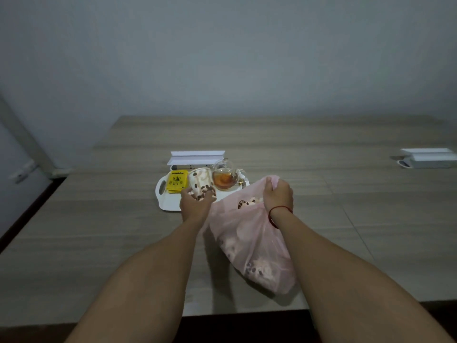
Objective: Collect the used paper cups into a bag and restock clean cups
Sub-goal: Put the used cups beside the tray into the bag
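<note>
Left hand [195, 205] holds a paper cup [199, 180] with brown dots. The fingers [209, 193] are curled round its lower part, with the thumb on the other side. The cup is lifted and tilted over the near part of a white tray [169, 203], just left of the bag mouth; can't tell if it is one cup or a nested stack.

Right hand [278, 194] is bunched tight on the top edge of a pink plastic bag [252, 243], pinching a fold of it and holding the mouth up. A red string [280, 208] runs round that wrist. The bag lies on the surface [99, 231] between the forearms, sagging toward the near edge. More dotted cups [247, 203] show through the thin plastic near the mouth, and blurry shapes sit lower in the bag.

On the tray are yellow packets [176, 181] at the left and a glass teapot [224, 175] of amber tea at the right. The held cup is between them in this view. A white box [196, 157] sits just behind the tray, with a power strip [190, 167] at its foot. A second white box [430, 158] is far right on the surface, well apart from everything else. A plain grey wall [222, 58] is behind.
</note>
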